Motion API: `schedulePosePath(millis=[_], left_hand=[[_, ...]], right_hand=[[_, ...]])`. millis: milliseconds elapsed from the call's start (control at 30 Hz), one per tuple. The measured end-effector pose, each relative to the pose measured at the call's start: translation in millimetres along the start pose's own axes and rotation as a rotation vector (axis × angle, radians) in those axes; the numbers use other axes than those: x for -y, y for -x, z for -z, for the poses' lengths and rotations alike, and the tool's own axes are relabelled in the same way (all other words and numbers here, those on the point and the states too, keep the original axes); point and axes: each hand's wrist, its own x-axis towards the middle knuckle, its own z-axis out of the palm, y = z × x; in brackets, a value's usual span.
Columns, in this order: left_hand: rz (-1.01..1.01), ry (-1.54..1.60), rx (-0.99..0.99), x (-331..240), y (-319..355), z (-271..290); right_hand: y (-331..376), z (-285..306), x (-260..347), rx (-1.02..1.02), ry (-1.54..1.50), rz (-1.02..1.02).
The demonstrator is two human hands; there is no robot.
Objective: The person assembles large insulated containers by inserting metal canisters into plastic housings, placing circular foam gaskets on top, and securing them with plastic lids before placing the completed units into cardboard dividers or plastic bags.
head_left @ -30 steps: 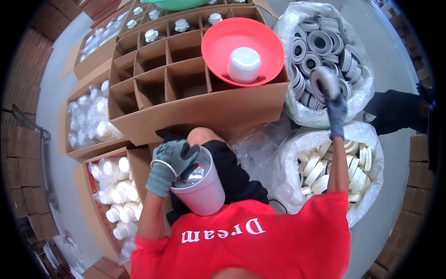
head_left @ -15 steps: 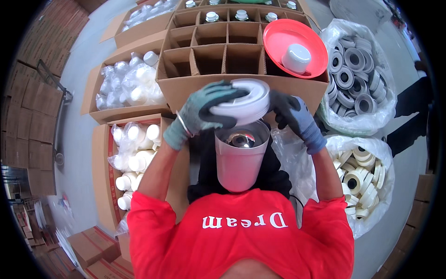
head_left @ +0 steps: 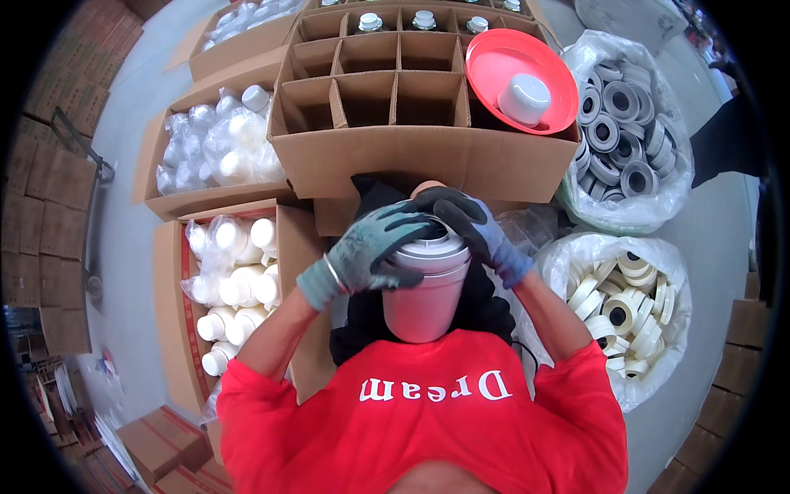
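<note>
Pale floor (head_left: 127, 263) shows between stacked brown boxes (head_left: 62, 235) and three open cartons on the left; the topmost (head_left: 239, 59) is cut off by the upper edge, while the middle (head_left: 206, 202) and lowest (head_left: 170, 313) hold white containers too overlapped to count. Ahead, one divided carton (head_left: 395, 160) bears one red tray (head_left: 490, 70) with one white cup (head_left: 525, 99); three bottle caps (head_left: 424, 20) show plainly in one row, others being cropped above. Two clear bags hold rings, one grey (head_left: 621, 103), one cream (head_left: 617, 313), many buried. One pale canister (head_left: 422, 309) stands in the lap, one white lid (head_left: 432, 255) on top. Left hand (head_left: 374, 247) grasps the lid; right hand (head_left: 477, 230) curves over its far side, fingertips partly hidden, whether gripping or merely pressing I cannot tell.
</note>
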Motion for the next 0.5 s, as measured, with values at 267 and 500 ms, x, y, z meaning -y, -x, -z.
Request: schedulePosePath(millis=[267, 500], left_hand=[[0.193, 0.787, -0.536, 22, 15, -40], [0.803, 0.618, -0.211, 64, 57, -135]], right_hand=[[15, 8, 62, 0.279, 0.522, 0.307], [124, 18, 83, -0.230, 0.589, -0.647]])
